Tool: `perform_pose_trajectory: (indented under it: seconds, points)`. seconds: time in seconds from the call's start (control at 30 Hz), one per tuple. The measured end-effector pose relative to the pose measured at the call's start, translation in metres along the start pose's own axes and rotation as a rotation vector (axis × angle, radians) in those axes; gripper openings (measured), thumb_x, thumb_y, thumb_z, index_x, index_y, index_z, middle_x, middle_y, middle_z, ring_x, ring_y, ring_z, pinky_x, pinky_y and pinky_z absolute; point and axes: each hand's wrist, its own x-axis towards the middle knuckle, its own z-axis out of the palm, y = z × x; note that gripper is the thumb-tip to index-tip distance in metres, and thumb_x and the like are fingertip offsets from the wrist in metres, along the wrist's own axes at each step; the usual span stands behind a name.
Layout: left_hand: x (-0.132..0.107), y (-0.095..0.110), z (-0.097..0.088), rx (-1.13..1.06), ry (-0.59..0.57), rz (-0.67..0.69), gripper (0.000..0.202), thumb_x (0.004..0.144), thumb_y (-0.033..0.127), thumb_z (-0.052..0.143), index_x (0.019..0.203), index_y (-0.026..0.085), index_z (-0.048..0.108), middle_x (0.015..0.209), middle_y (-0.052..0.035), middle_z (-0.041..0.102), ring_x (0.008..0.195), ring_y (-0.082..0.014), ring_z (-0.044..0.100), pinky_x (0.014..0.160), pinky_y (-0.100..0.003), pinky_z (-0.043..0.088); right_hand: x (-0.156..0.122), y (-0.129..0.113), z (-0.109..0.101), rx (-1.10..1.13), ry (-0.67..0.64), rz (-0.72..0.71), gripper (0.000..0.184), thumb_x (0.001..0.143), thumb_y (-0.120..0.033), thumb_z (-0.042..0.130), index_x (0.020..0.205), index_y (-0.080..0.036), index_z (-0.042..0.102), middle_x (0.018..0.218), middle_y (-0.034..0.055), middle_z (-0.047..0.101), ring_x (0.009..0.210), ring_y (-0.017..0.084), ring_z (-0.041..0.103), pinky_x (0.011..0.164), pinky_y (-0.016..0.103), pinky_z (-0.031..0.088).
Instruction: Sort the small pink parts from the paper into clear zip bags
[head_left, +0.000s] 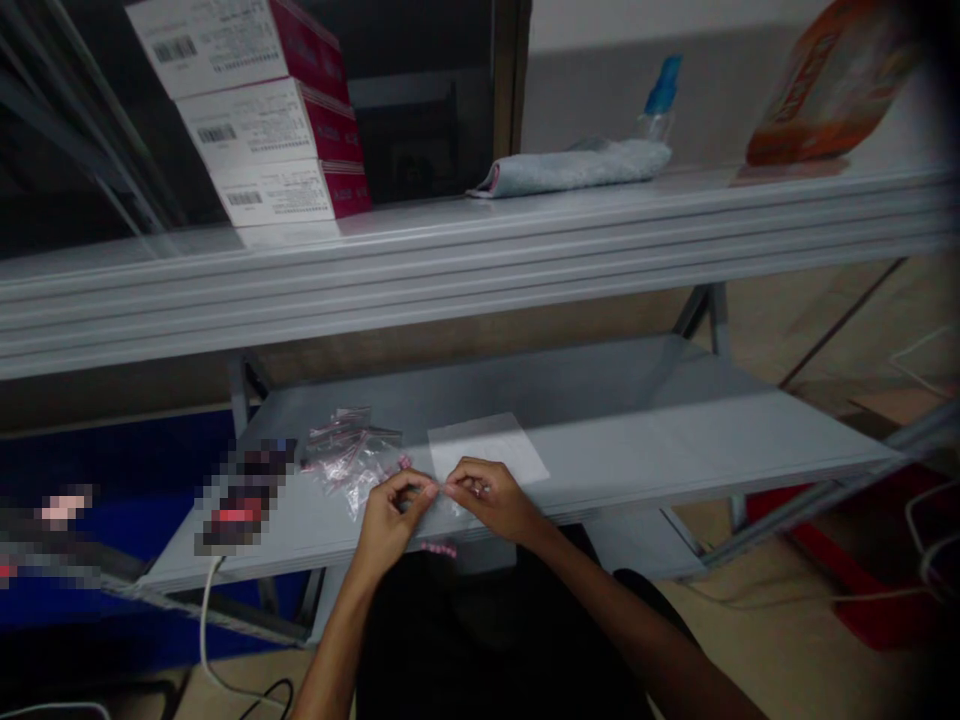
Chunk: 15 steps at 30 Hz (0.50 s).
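One head-worn camera looks forward and down. Fairly near it, the left hand (390, 512) and right hand (491, 497) sit around six o'clock.

The bags (347, 456) are clear with reddish lines, the paper (495, 442) white.

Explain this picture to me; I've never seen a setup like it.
There is no machine here: one camera, worn on a person's head, looks forward and down at that person's bare hands. The left hand and right hand meet fingertip to fingertip, and seem to pinch a bit of clear plastic, too small to make out well. They work over a grey table. On it lie a heap of small clear bags, a white sheet and, at the left, something blurred into blocks. The shelf above bears stacked boxes, a folded cloth, a blue-topped bottle and an orange package.
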Motion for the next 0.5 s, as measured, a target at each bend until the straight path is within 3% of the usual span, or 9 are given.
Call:
perform_pose_trajectory:
  seconds: [0.2,0.4,0.5]
  points:
    - [0.0006,0.0025,0.0026,-0.007,-0.033,0.008,0.019,0.083,0.036,0.070,0.085,0.017,0.072,0.084,-0.0059,0.072,0.080,-0.0196,0.064,0.076,-0.028,0.047,-0.0015,0.0011,0.0008,0.004,-0.001,-0.017,0.017,0.092,-0.030,0.059,0.084,-0.017,0.068,0.077,0.0008,0.062,0.067,0.011,0.054,0.060,0.022,0.039]
    - [0.0021,-0.0051,0.0043,-0.036,0.063,-0.043,0.020,0.081,0.037,0.071,0.082,0.017,0.073,0.082,-0.0053,0.073,0.075,-0.0188,0.064,0.071,-0.027,0.047,0.0000,0.0085,0.0030,0.057,0.017,0.020,0.019,0.089,-0.035,0.064,0.087,-0.017,0.070,0.078,0.0014,0.064,0.068,0.012,0.055,0.061,0.023,0.040]
    - [0.0023,-0.0028,0.0056,-0.037,0.022,-0.016,0.019,0.082,0.036,0.070,0.082,0.017,0.073,0.082,-0.0056,0.073,0.077,-0.0192,0.064,0.073,-0.028,0.047,0.0001,0.0098,0.0005,0.087,0.020,0.026,0.019,0.089,-0.035,0.064,0.085,-0.017,0.070,0.080,0.0021,0.065,0.072,0.014,0.058,0.063,0.024,0.041]
